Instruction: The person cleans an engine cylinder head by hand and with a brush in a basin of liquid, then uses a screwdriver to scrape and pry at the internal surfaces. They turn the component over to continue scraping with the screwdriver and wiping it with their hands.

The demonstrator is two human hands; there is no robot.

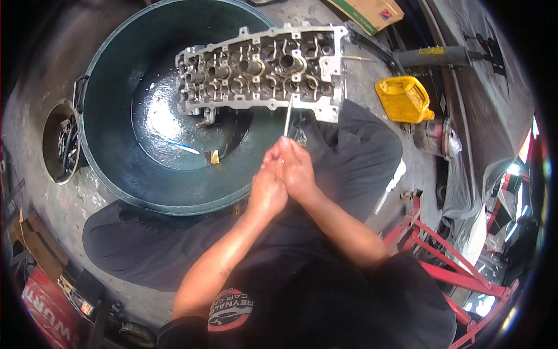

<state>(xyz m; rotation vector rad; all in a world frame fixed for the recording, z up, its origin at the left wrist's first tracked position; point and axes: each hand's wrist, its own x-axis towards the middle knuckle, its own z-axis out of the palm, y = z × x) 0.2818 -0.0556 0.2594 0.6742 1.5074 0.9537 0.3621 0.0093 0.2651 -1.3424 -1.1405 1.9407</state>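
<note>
An engine cylinder head [256,72] lies across the dark green tub [104,163], its valve side facing up. Several round bores and short upright tubes show on it. My right hand [297,171] is closed round the lower end of a thin pale rod [288,119], whose upper end meets the near edge of the cylinder head. Pressed against it from the left is my left hand [269,189], also closed. Its fingers are partly hidden, so I cannot make out whether it grips the rod too.
Wet liquid, a blue-and-white stick [183,146] and a small yellowish piece [215,157] are in the tub. A bowl [51,163] of dark parts stands left. A yellow jug [404,99], a metal can [433,138] and a red metal frame [453,273] are right.
</note>
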